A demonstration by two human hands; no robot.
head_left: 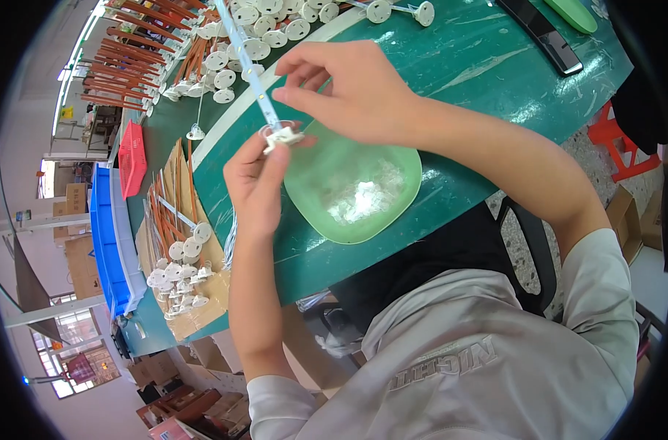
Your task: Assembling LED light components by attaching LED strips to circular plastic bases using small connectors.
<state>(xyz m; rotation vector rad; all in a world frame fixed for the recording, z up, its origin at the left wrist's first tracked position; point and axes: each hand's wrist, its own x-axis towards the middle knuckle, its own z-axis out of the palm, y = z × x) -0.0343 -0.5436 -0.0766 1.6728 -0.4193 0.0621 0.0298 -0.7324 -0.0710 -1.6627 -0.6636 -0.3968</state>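
My left hand [257,180] pinches a small white plastic end cap [281,138] between thumb and fingers. From that cap a narrow pale-blue strip [250,70] with small dots along it runs up past the top edge of the view. Close beside the strip is my right hand [352,92], its fingers curled, with a gap between thumb and index fingertips and nothing visible in it. Below both hands lies a light-green bowl [352,231] holding a heap of small shiny clear or silvery pieces, too small to make out.
White round caps [257,49] and brown rods [125,70] cover the table's far left. More capped pieces [180,275] rest on cardboard at left, beside a blue tray [110,242] and red basket [132,158]. A black phone [543,37] lies far right; a red stool [620,147] stands beyond.
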